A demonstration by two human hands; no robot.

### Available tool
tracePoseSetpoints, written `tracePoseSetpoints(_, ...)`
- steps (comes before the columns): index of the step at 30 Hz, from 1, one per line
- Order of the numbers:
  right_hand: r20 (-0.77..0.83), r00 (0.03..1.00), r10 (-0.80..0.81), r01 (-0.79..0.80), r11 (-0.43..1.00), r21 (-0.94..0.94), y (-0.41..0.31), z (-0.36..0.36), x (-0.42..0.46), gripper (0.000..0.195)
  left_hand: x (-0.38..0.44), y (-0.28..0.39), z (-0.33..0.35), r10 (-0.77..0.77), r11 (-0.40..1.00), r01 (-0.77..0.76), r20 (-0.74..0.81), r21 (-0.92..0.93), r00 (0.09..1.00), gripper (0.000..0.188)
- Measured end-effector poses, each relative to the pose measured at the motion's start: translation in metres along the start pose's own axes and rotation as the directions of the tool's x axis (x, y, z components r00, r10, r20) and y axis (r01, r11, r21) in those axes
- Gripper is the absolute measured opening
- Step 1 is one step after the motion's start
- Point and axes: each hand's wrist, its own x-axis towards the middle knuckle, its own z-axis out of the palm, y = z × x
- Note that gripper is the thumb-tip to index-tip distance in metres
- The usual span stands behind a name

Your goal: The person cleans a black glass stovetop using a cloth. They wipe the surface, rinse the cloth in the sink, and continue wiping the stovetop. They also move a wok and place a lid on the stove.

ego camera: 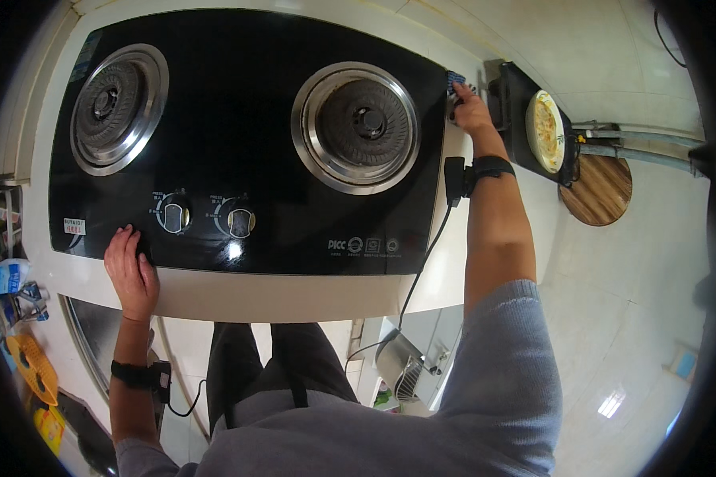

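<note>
A black glass two-burner gas hob (pixel 232 119) is set into the pale countertop before me. At its far right corner my right hand (pixel 471 110) presses on a blue patterned cloth (pixel 455 79), which the fingers partly hide. My left hand (pixel 130 274) rests on the hob's front left edge, fingers stretched out and nothing in it. Close by it are the left control knob (pixel 173 217) and the right control knob (pixel 240 223). Neither the left burner (pixel 107 104) nor the right burner (pixel 364 122) has a pan on it.
Right of my right hand, an oval dish of food (pixel 546 132) sits on a black appliance (pixel 516 113). Beyond it, a round wooden board (pixel 596 191) leans near metal pipes (pixel 644 146). A yellow plastic basket (pixel 33 366) and several packets are at left. Cables hang from both wrist straps.
</note>
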Motion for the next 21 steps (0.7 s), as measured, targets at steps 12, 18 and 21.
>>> tracePoseSetpoints(12,-0.134,0.981,-0.141,0.169,0.960,0.222,0.006,0.019,-0.268,0.056,0.004,0.016,0.023,-0.102,0.976,0.066,-0.169,-0.209,0.980,0.034)
tracePoseSetpoints(18,-0.255,0.965,0.052,0.005,0.975,0.220,-0.030,0.038,-0.408,0.056,0.002,0.031,0.037,-0.102,0.989,0.068,-0.275,-0.131,0.956,0.034)
tracePoseSetpoints(21,-0.349,0.936,0.044,0.022,0.983,0.183,-0.080,0.039,-0.435,0.059,0.000,0.030,0.038,-0.089,0.993,0.061,-0.287,-0.104,0.954,0.035)
